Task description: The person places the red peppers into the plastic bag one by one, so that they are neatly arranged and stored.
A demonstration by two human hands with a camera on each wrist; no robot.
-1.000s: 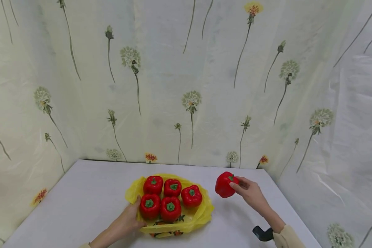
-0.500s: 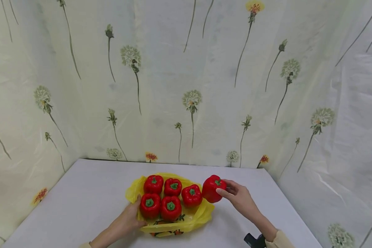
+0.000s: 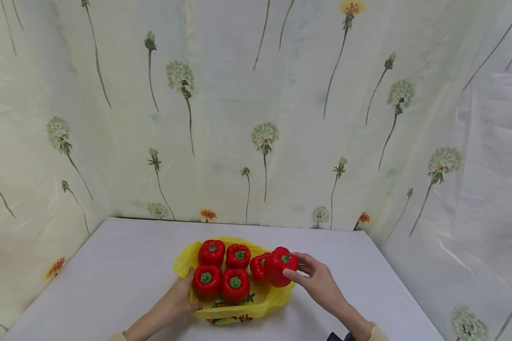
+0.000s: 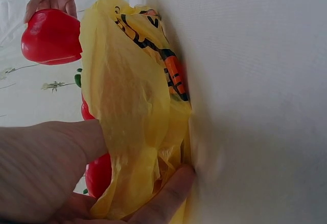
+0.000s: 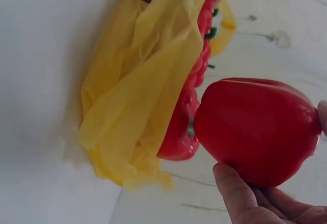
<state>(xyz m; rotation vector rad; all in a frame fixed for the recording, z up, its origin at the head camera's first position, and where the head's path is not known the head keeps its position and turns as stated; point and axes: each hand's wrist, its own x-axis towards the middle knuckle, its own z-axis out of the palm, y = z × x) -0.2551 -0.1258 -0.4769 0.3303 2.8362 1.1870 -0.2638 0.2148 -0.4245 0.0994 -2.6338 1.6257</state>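
A red bell pepper (image 3: 278,269) with a green stem is pinched between the thumb and fingers of my right hand (image 3: 317,284). It hangs above the right side of a yellow plastic bag (image 3: 264,308) with an opened mouth; in the right wrist view the held pepper (image 5: 258,132) is clear of the bag. Several more red peppers (image 3: 234,286) stand stem-up inside, one partly hidden behind the held pepper. My left hand (image 3: 177,298) grips the bag's left edge. In the left wrist view its thumb and fingers pinch the yellow plastic (image 4: 130,117).
The bag rests on a white table (image 3: 123,265). A curtain (image 3: 222,142) printed with dandelions rises behind the table and along both sides. A black object (image 3: 339,336) shows by my right wrist at the bottom edge.
My right hand has carried the red bell pepper leftward and slightly lower, from beside the bag to over its right part. My left hand and the bag stay in place.
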